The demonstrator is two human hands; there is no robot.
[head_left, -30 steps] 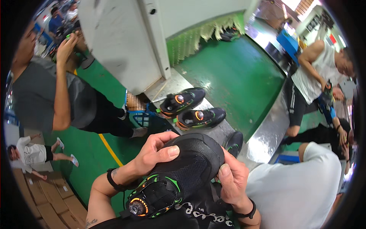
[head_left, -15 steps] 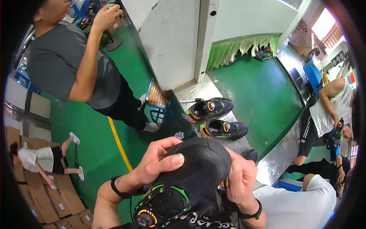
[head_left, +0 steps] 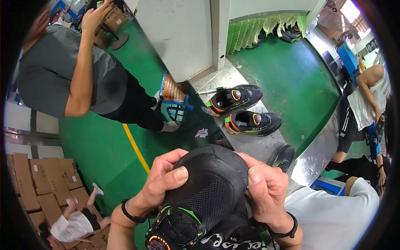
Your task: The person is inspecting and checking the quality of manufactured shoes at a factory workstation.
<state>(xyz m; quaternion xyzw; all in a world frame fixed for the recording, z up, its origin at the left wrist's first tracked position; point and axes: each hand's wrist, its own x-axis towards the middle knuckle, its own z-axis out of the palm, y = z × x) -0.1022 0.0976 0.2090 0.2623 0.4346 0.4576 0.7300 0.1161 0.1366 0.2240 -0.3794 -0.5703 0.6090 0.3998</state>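
Note:
A black sneaker (head_left: pixel 210 183) with green and orange trim and a round lace dial is held in front of my body, its toe pointing away. My left hand (head_left: pixel 166 179) is closed on the left side of the toe, thumb pressed on the upper. On the other side my right hand (head_left: pixel 268 187) grips the toe's edge, with the thumb raised beside it and the fingers partly hidden behind. Ahead, a sneaker (head_left: pixel 253 96) and a second, matching sneaker (head_left: pixel 271 121) sit side by side on a metal ledge (head_left: pixel 227 77). Another dark shoe (head_left: pixel 283 157) lies nearer.
A green conveyor belt (head_left: pixel 287 79) runs beyond the ledge under a fringed curtain (head_left: pixel 250 33). The white machine housing (head_left: pixel 179 41) stands ahead. A person in grey (head_left: pixel 79 71) is at left, a white-shirted person (head_left: pixel 333 212) close at right. Cardboard boxes (head_left: pixel 46 183) lie lower left.
The view has shifted, so the ledge and its sneakers appear further right. My right hand has moved slightly right, its thumb now more upright. The person by the boxes has moved lower in view.

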